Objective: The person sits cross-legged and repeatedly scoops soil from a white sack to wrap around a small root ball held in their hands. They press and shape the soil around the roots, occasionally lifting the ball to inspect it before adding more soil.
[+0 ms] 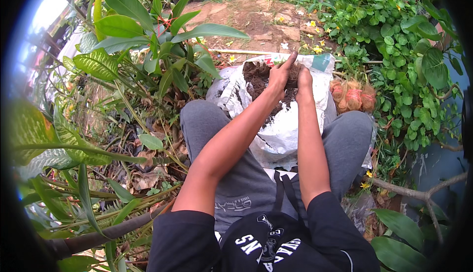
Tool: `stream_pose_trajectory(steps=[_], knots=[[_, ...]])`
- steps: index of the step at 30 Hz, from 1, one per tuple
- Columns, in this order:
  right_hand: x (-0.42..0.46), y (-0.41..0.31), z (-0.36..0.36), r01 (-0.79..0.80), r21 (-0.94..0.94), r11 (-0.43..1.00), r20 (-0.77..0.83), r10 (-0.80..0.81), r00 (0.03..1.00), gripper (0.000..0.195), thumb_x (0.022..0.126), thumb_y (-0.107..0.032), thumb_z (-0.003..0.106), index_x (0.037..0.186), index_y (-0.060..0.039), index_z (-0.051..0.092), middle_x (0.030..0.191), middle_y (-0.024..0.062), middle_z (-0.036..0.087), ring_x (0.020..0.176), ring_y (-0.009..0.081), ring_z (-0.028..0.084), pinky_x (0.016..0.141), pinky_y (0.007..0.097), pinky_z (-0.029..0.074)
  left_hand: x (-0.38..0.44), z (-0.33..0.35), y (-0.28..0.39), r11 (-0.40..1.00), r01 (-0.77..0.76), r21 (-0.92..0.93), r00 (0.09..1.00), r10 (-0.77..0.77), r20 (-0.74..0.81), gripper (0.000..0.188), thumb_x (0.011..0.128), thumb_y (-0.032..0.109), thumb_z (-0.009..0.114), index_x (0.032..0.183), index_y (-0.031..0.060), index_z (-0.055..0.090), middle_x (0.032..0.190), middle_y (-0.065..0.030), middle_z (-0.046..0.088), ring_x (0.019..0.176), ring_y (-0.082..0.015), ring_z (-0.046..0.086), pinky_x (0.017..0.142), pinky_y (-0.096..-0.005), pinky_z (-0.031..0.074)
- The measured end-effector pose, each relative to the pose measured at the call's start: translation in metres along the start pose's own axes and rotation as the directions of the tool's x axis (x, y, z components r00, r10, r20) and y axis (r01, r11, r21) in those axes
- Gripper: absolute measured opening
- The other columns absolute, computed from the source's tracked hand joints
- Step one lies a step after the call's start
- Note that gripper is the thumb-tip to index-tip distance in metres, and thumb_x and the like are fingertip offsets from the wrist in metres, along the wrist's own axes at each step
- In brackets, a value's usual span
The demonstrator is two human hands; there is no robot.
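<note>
Between my legs stands a white plastic sack [281, 124] with its mouth rolled open. Dark brown potting soil [257, 74] fills its mouth, and crumbs of it lie on the front flap. Above the sack, my left hand [279, 74] and my right hand [304, 78] press a brown fibrous clump [294, 72] between them. My left fingers point up and away, dark with soil at the tips. Much of the clump is hidden behind my hands. Right of the sack lie several bundles of tan fibre [353, 95] tied with pink string.
Broad-leaved plants [122, 32] crowd the left side, and a leafy creeper [399, 69] covers the right. A brick path [240, 21] with fallen yellow flowers runs beyond the sack. A bare branch [402, 190] reaches in at lower right, near a blue wall [432, 172].
</note>
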State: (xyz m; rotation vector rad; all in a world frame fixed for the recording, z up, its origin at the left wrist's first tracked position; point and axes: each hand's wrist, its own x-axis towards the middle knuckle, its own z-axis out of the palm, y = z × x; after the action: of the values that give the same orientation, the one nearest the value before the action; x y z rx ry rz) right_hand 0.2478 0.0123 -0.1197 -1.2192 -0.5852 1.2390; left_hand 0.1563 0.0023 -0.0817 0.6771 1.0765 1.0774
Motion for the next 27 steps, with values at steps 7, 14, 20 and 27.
stream_pose_trajectory(steps=[7,14,20,27], knots=[[0.037,0.013,-0.005,0.049,0.000,0.999,-0.102,-0.049,0.994,0.030,0.094,-0.029,0.043,0.101,-0.0072,0.063,0.098,0.0090,0.067,0.086,0.0231,0.065,0.077,0.0382,0.052,-0.009,-0.001,0.010,0.986,0.018,-0.167,0.992,0.003,0.129,0.050,0.075,0.029,0.080,0.110,-0.0007,0.060,0.098,-0.0107,0.065,0.084,-0.0200,0.065,0.073,-0.0337,0.054],[0.025,-0.009,-0.011,-0.179,0.264,0.948,-0.058,0.201,0.978,0.040,0.090,-0.042,0.042,0.114,-0.0131,0.056,0.110,0.0081,0.061,0.112,0.0224,0.053,0.094,0.0460,0.038,-0.011,-0.026,0.057,0.882,0.197,-0.427,0.979,-0.155,0.131,0.031,0.080,0.031,0.076,0.093,0.0088,0.059,0.078,-0.0065,0.063,0.062,-0.0208,0.064,0.060,-0.0369,0.057],[0.072,0.122,-0.073,0.039,-0.831,0.556,-0.126,-0.256,0.958,0.053,0.084,-0.032,0.059,0.127,0.0003,0.055,0.139,0.0216,0.047,0.132,0.0364,0.039,0.111,0.0419,0.027,-0.028,-0.043,0.102,0.879,0.170,-0.446,0.977,-0.091,0.192,0.044,0.079,0.038,0.077,0.103,0.0070,0.057,0.089,-0.0103,0.064,0.077,-0.0262,0.064,0.073,-0.0469,0.055],[0.003,0.181,-0.076,0.514,-0.857,-0.016,0.494,-0.305,0.814,0.065,0.083,-0.029,0.060,0.138,0.0014,0.042,0.148,0.0279,0.029,0.139,0.0428,0.025,0.116,0.0478,0.020,-0.056,-0.061,0.121,0.839,0.039,-0.543,0.998,-0.004,0.065,0.047,0.081,0.035,0.075,0.110,0.0041,0.055,0.097,-0.0129,0.062,0.090,-0.0282,0.062,0.086,-0.0485,0.052]])
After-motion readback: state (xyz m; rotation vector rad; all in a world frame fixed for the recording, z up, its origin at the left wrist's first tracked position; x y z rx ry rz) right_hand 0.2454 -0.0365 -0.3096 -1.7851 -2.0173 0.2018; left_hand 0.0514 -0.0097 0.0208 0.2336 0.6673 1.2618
